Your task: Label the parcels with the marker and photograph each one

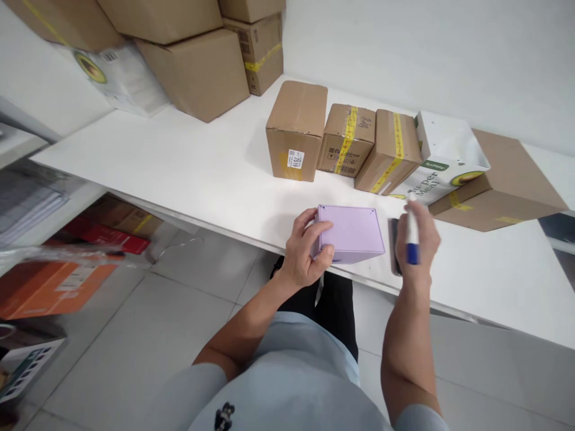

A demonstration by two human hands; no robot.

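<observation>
A small lilac box [353,230] rests near the front edge of the white table, with small dark marks at two of its top corners. My left hand [305,248] grips its left side, fingers and thumb over the top edge. To the right of the box, my right hand [422,239] is closed around a white marker [412,230] with a blue end toward me. The marker is slightly blurred. A dark phone-like object [396,245] lies on the table beside my right hand, which covers part of it.
Behind the lilac box stands a row of taped cardboard boxes [296,131] and a white printed carton [442,158]. More cardboard boxes [197,72] are stacked at the back left. Shelves with an orange box [56,284] stand at the left, below the white table [179,161].
</observation>
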